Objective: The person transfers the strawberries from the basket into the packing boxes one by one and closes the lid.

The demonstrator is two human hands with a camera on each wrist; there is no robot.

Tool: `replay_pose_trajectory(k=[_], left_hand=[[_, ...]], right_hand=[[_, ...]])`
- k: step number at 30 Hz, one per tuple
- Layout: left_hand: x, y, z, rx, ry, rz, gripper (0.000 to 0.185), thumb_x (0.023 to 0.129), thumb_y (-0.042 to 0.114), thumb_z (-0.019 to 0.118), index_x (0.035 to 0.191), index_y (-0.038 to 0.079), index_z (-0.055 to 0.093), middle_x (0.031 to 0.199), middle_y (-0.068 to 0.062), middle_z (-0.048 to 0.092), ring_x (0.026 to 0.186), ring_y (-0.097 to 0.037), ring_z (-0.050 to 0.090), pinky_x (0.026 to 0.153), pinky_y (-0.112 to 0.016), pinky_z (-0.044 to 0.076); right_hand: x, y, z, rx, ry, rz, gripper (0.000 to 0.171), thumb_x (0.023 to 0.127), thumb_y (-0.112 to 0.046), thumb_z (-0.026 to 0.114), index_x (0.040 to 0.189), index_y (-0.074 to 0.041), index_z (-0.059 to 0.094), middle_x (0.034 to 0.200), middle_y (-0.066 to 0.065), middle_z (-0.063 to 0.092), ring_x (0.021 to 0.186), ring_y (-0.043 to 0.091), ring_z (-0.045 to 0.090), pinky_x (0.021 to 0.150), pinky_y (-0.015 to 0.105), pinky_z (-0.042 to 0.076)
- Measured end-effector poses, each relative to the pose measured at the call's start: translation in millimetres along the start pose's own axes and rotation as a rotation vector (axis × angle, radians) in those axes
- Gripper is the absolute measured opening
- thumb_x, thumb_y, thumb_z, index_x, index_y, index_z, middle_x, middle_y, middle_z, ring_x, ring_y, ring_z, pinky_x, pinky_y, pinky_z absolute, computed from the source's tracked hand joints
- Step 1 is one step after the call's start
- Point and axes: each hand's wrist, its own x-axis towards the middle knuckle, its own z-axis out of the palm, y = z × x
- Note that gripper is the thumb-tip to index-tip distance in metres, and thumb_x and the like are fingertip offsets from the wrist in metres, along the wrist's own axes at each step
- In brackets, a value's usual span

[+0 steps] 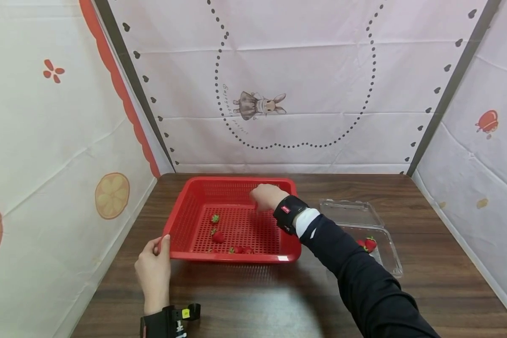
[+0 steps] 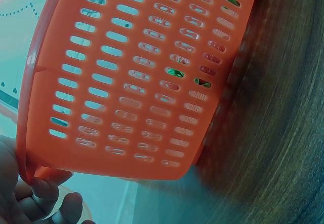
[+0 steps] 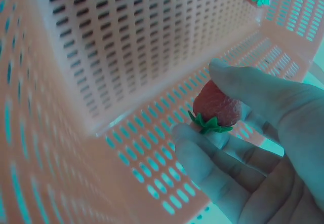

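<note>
My left hand point(image 1: 154, 272) grips the near left corner of the red perforated basket point(image 1: 232, 257), thumb and fingers on its rim. In the left wrist view the fingers point(image 2: 43, 191) curl at the rim beside the basket's slotted wall. Reaching inside the basket at the far right, my right hand point(image 1: 270, 196) holds a strawberry point(image 3: 216, 105) between thumb and fingers, green leaves pointing toward the fingertips. Several strawberries lie on the basket floor: one point(image 1: 217, 236) left of the middle, another point(image 1: 215, 218) behind it, and more point(image 1: 236, 249) along the near wall.
To the right of the basket stands a clear plastic box point(image 1: 390, 253) with its lid point(image 1: 350, 213) laid back. Strawberries point(image 1: 370, 244) sit in it, partly hidden by my right sleeve point(image 1: 363, 277). Printed cloth walls point(image 1: 321, 94) enclose the wooden table point(image 1: 245, 305) on three sides.
</note>
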Motion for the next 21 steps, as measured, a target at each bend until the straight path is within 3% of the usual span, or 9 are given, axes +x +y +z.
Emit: replay_pose_trajectory(k=[7, 21], left_hand=[[0.2, -1.0, 0.1, -0.002, -0.003, 0.008, 0.054, 0.103, 0.045, 0.054, 0.122, -0.004, 0.066, 0.096, -0.024, 0.068, 0.08, -0.033, 0.059, 0.063, -0.039, 0.039], [-0.5, -0.8, -0.2, -0.006, -0.003, 0.003, 0.055, 0.103, 0.045, 0.053, 0.123, -0.005, 0.066, 0.103, -0.027, 0.069, 0.085, -0.037, 0.062, 0.067, -0.043, 0.041]], right_hand=[[-13.9, 5.6, -16.6, 0.018, 0.023, -0.012, 0.035, 0.089, -0.014, 0.079, 0.122, -0.008, 0.069, 0.108, 0.004, 0.071, 0.098, 0.017, 0.066, 0.086, 0.034, 0.052], [-35.2, 32.0, -31.7, 0.012, 0.098, 0.01, 0.031, 0.088, -0.016, 0.079, 0.116, -0.006, 0.07, 0.11, 0.008, 0.071, 0.103, 0.023, 0.067, 0.09, 0.04, 0.051]])
